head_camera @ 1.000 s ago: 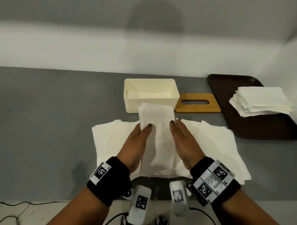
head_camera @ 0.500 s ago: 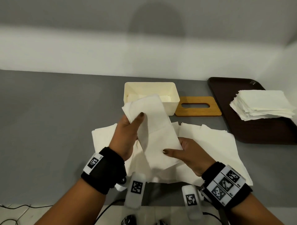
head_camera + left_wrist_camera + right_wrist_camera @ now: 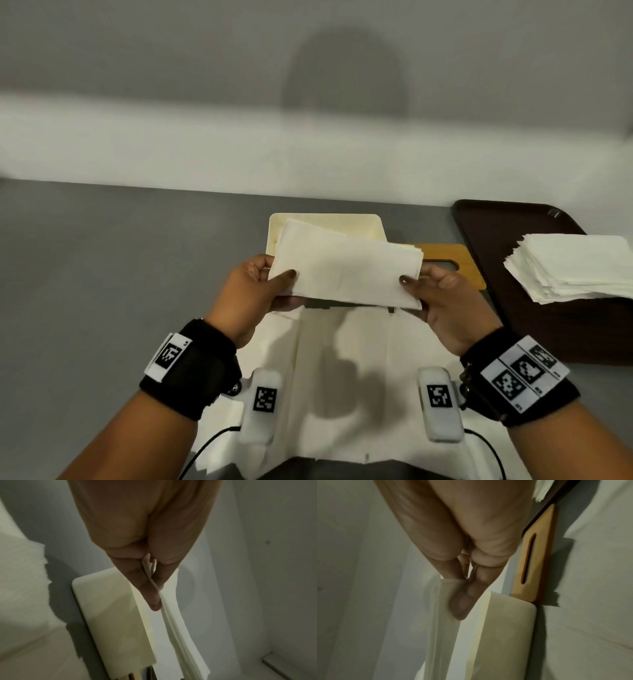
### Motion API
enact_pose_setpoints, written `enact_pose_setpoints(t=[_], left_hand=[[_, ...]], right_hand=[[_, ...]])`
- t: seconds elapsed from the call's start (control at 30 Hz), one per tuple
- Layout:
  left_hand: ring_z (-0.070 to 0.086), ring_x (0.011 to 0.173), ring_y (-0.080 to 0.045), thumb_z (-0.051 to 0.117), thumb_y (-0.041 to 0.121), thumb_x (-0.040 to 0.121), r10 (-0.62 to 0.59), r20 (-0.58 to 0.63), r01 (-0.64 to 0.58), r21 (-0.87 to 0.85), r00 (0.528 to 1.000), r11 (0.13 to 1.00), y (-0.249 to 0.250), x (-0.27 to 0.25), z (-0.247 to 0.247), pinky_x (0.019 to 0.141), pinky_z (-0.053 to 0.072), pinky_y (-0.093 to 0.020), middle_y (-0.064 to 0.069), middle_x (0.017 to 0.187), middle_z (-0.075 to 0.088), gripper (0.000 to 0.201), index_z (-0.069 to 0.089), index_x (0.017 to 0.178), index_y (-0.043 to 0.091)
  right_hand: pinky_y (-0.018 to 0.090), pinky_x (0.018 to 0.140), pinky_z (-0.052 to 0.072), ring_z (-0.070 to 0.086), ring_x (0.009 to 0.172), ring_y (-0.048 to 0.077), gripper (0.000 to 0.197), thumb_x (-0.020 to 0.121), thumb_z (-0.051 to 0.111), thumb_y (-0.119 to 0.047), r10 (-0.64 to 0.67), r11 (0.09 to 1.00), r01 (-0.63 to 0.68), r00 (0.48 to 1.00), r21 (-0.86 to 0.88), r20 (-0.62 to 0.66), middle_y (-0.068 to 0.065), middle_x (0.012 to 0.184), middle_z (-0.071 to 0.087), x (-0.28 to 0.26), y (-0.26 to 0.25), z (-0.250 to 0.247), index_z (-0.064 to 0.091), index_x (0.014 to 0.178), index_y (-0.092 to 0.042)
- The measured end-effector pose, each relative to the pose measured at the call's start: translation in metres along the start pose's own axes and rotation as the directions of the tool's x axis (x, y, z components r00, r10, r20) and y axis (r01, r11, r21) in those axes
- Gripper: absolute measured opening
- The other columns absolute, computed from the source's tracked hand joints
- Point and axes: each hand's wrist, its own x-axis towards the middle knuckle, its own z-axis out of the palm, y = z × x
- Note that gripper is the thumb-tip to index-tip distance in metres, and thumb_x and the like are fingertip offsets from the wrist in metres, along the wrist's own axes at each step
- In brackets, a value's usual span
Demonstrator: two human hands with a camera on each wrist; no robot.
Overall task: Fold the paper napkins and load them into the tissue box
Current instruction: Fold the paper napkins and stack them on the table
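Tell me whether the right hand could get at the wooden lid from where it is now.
Probably not yet: the right hand pinches the folded napkin, so it is occupied. The wooden lid lies just behind it, uncovered.

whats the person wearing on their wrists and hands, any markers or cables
Each forearm carries a black wristband with white tags printed with black square codes: one on the left, three in a row on the right band. A white camera pod with its own code tag sits under each wrist, with thin black cables trailing off. Nails are dark-polished. No gloves or sleeves.
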Motion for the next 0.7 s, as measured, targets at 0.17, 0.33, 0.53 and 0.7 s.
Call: enact_pose_setpoints(t=[0.17,0.33,0.53,0.7], left_hand=[[0.064,0.068,-0.014,0.06,0.019,0.095,0.229,-0.206,-0.107,0.477,0.951,0.873,0.01,0.047,-0.008,0.059,0.048,-0.022,0.0,0.078,0.063,0.01,0.06,0.089,0.012],[0.056,0.083,-0.023,0.066,0.019,0.09,0.295,-0.211,-0.034,0.759,0.932,0.65,0.005,0.08,-0.023,0.07,0.04,-0.026,-0.005,0.092,0.059,0.023,0.062,0.105,0.003],[0.068,0.084,-0.035,0.065,0.015,0.09,0.174,-0.193,0.009,0.694,0.966,0.72,-0.01,0.093,-0.031,0.08,0.058,-0.047,-0.011,0.087,0.068,0.011,0.064,0.096,0.007],[0.068,0.084,-0.038,0.065,0.012,0.09,0.184,-0.185,-0.01,0.676,0.965,0.736,-0.01,0.093,-0.031,0.08,0.057,-0.05,-0.011,0.085,0.066,0.011,0.065,0.097,0.004]], right_hand=[[0.043,0.081,0.056,0.066,0.09,0.027,0.008,0.089,0.065,-0.005,-0.102,0.987,0.083,0.986,-0.139,-0.133,0.011,0.095,0.072,0.055,-0.03,-0.002,0.066,0.096,-0.01],[0.055,0.083,0.056,0.066,0.094,0.041,0.009,0.086,0.069,-0.004,-0.011,0.966,-0.03,0.987,-0.257,-0.157,0.017,0.094,0.068,0.101,-0.039,0.003,0.064,0.087,-0.012],[0.047,0.074,0.061,0.068,0.085,0.034,0.011,0.087,0.065,0.003,0.094,0.927,-0.126,0.99,-0.354,-0.105,0.023,0.101,0.068,0.127,-0.032,0.035,0.061,0.084,-0.007],[0.031,0.058,0.061,0.067,0.074,0.025,0.01,0.086,0.066,0.005,0.07,0.883,-0.096,0.995,-0.459,-0.073,0.02,0.097,0.066,0.136,-0.025,0.053,0.062,0.086,-0.004]])
